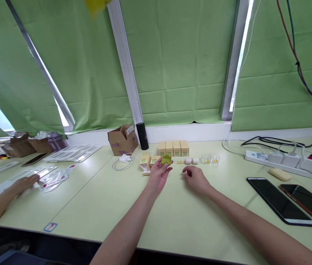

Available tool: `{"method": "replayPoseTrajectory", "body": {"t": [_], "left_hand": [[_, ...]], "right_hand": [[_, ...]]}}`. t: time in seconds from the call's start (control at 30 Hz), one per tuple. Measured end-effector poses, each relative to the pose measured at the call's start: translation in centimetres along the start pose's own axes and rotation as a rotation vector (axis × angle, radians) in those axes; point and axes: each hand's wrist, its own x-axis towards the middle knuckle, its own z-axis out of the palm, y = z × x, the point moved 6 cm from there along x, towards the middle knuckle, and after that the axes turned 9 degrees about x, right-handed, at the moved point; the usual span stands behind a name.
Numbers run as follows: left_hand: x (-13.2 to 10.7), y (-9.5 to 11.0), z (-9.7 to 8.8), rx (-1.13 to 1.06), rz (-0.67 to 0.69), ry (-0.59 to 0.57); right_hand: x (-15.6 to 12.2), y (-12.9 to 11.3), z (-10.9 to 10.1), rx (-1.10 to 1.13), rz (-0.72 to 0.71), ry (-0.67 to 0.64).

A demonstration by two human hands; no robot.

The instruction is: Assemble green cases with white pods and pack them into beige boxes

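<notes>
My left hand [159,172] is closed around a small olive-green cup-shaped piece [166,159] with a scalloped rim, its hollow side facing me. My right hand [196,177] rests low over the table with its fingers curled in; whatever they may hold is hidden. Just beyond it lie small gold-coloured pieces [179,162], two pale pink cylinders [191,161] and two clear cups [210,159] with yellow inside. Beside my left hand is an opened small tan carton [144,161], with another tan carton [154,159] partly behind the hand. A row of several closed tan cartons [173,148] stands behind.
A cardboard box [123,140], black cylinder [142,136] and white charger with cable [124,158] sit at the back. On the right lie a power strip [278,162], tablet [279,200] and phone [308,202]. A co-worker's hand [25,184] touches plastic packets [56,178] at left.
</notes>
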Motion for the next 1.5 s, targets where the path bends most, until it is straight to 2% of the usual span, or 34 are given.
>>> {"method": "replayPoseTrajectory", "body": {"t": [0.2,0.37,0.57,0.8,1.03,1.2,1.33,1.4,1.5], "left_hand": [[0.1,-0.2,-0.2,0.008,0.012,-0.005],[0.1,-0.4,-0.3,0.05,0.025,-0.018],[-0.1,-0.6,0.0,0.06,0.022,-0.051],[-0.3,-0.6,0.3,0.085,0.023,-0.073],[-0.4,-0.1,0.5,0.092,0.034,-0.058],[-0.2,-0.1,0.4,0.12,0.042,-0.036],[-0.2,-0.1,0.5,0.148,0.046,-0.028],[-0.3,-0.1,0.6,0.161,0.052,-0.03],[-0.3,-0.2,0.7,0.185,0.059,-0.04]], "right_hand": [[2.4,-0.6,-0.2,-0.342,-0.104,0.015],[3.8,-1.1,-0.3,-0.528,-0.2,0.053],[5.1,-1.4,0.8,-0.621,-0.228,0.072],[6.2,-1.5,1.3,-0.624,-0.212,0.088],[4.5,-2.4,0.5,-0.563,-0.242,0.038],[1.2,-3.3,-0.3,-0.449,-0.255,-0.066],[-1.6,-3.4,-0.5,-0.309,-0.169,-0.1],[-2.5,-3.1,-0.4,-0.177,-0.115,-0.101],[-2.8,-1.7,-0.5,0.219,0.034,-0.06]]}}
